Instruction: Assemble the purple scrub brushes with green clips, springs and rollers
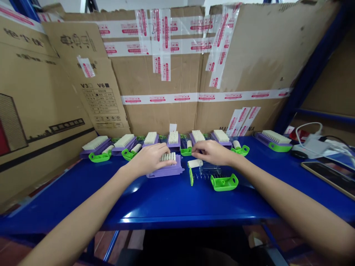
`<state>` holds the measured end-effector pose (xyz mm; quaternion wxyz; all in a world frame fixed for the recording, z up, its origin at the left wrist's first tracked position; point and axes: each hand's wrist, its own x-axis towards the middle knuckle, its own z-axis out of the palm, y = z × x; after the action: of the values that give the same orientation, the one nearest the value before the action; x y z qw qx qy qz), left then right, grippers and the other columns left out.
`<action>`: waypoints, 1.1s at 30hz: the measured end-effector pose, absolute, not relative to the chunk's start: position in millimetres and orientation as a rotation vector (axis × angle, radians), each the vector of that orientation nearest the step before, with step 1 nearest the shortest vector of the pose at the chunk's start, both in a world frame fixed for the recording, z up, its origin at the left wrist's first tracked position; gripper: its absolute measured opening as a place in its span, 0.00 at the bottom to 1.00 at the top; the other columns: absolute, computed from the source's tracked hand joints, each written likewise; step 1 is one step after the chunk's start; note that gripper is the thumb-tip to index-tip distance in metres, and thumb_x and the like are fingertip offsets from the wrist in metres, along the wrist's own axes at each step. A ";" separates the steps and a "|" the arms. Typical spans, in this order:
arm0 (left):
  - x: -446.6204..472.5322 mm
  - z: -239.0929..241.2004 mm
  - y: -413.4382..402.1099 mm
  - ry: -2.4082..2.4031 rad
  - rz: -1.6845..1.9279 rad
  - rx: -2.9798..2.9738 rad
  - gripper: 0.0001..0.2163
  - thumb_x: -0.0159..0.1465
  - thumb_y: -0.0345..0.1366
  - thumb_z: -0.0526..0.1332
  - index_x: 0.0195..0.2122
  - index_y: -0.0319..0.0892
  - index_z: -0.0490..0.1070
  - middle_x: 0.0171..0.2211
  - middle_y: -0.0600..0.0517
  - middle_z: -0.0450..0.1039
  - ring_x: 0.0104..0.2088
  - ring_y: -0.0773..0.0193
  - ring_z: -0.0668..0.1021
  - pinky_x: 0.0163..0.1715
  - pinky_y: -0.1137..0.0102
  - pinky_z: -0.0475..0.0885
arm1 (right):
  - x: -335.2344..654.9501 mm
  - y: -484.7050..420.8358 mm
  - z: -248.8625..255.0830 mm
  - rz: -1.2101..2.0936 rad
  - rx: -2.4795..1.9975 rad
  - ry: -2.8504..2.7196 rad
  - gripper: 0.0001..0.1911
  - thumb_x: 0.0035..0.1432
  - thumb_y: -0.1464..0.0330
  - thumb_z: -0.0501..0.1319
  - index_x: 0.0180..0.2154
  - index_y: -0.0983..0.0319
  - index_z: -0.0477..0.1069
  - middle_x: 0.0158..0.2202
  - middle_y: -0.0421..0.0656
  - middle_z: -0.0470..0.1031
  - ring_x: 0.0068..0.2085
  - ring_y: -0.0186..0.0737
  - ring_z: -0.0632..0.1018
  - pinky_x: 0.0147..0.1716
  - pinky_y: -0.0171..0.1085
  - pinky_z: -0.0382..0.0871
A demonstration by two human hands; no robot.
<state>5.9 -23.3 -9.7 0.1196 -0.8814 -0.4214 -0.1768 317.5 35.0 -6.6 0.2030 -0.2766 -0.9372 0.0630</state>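
Note:
My left hand (151,158) rests over a purple brush block with white bristles (166,168) on the blue table (166,201), fingers curled on its top. My right hand (212,152) hovers just right of it with fingers bent, above a small white roller (195,163) and a clear plastic piece (209,170). A green handle part (224,182) lies in front of the right hand. What the right fingers pinch is hidden.
A row of purple brushes with green handles (124,146) lines the back of the table against taped cardboard boxes (177,74). Another brush (273,141) sits far right, near a white charger with cable (312,142) and a phone (330,177).

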 end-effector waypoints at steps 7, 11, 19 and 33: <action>6.1 -5.2 -25.3 -1.181 -0.571 -2.572 0.23 0.74 0.60 0.60 0.40 0.43 0.74 0.37 0.50 0.78 0.37 0.56 0.80 0.36 0.63 0.70 | 313.1 31.8 -5.5 0.255 -0.792 -2.628 0.14 0.73 0.60 0.60 0.39 0.60 0.81 0.36 0.44 0.82 0.36 0.40 0.77 0.38 0.42 0.65; 5.9 -3.5 -25.4 -1.163 -0.577 -2.577 0.22 0.76 0.58 0.59 0.39 0.43 0.73 0.36 0.51 0.77 0.36 0.58 0.79 0.36 0.64 0.69 | 310.1 32.2 -8.0 0.261 -0.767 -2.632 0.15 0.74 0.60 0.59 0.39 0.61 0.80 0.38 0.45 0.82 0.37 0.41 0.77 0.39 0.42 0.65; 6.8 -0.8 -27.5 -1.231 -0.570 -2.573 0.23 0.77 0.59 0.55 0.42 0.43 0.75 0.39 0.49 0.77 0.38 0.56 0.79 0.38 0.62 0.71 | 312.4 32.9 -8.8 0.274 -0.769 -2.637 0.16 0.73 0.60 0.59 0.39 0.61 0.80 0.36 0.45 0.81 0.35 0.40 0.76 0.38 0.42 0.64; 17.0 -1.0 -39.1 -1.549 -0.239 -2.723 0.43 0.59 0.71 0.67 0.68 0.49 0.69 0.59 0.40 0.81 0.54 0.36 0.84 0.51 0.52 0.77 | 312.9 34.6 -9.5 0.398 -0.772 -2.703 0.15 0.71 0.61 0.61 0.44 0.63 0.83 0.41 0.48 0.84 0.37 0.41 0.78 0.39 0.41 0.67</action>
<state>17.0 -39.1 -1.0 0.0000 -0.8667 -0.4930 -0.0759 312.9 34.6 -9.5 0.1505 -0.2688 -0.9412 0.1386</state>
